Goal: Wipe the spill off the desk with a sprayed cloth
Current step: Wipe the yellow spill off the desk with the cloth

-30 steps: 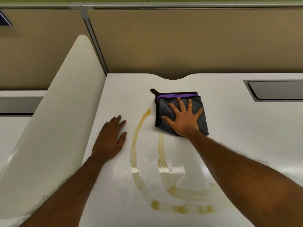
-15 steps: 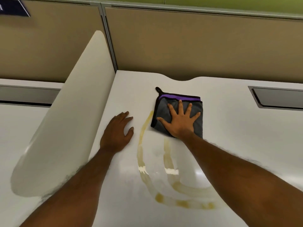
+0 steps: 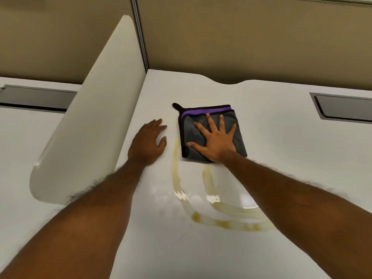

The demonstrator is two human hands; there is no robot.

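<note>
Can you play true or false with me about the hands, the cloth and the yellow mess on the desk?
1. The right hand lies flat on the grey cloth. True.
2. The left hand holds a spray bottle. False: it rests bare on the desk.
3. The yellow spill is all gone. False: curved streaks remain.
4. The cloth has a purple stripe. True.

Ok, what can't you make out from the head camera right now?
- Spill right end: hidden under the right forearm.
- Desk under the cloth: covered by cloth and right hand, so any liquid there is unseen.
- Whether the cloth is damp: not discernible.
- Desk cutout: cut off by the right edge.
</note>
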